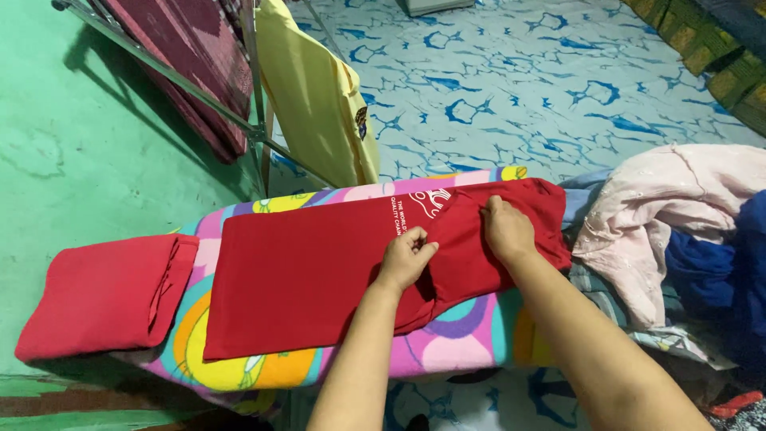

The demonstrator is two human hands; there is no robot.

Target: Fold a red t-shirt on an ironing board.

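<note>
Red shirt [303,279], multicoloured floral board cover [447,343], yellow garment [319,96], blue-veined floor [519,88].

I have one view only, from the camera worn on the head, so no second view overlaps with it. It looks steeply down and forward over both forearms, which enter from the bottom edge. The view sits close: the ironing board [471,335] with its bright patterned cover fills the middle band, running from left to right across the frame. The left hand [407,259] and right hand [507,231] lie near centre. Beyond the board's far edge I see the blue and white patterned floor [558,88], on the left a green floor [88,136], and at the right margin a pile of clothes [670,231].
</note>
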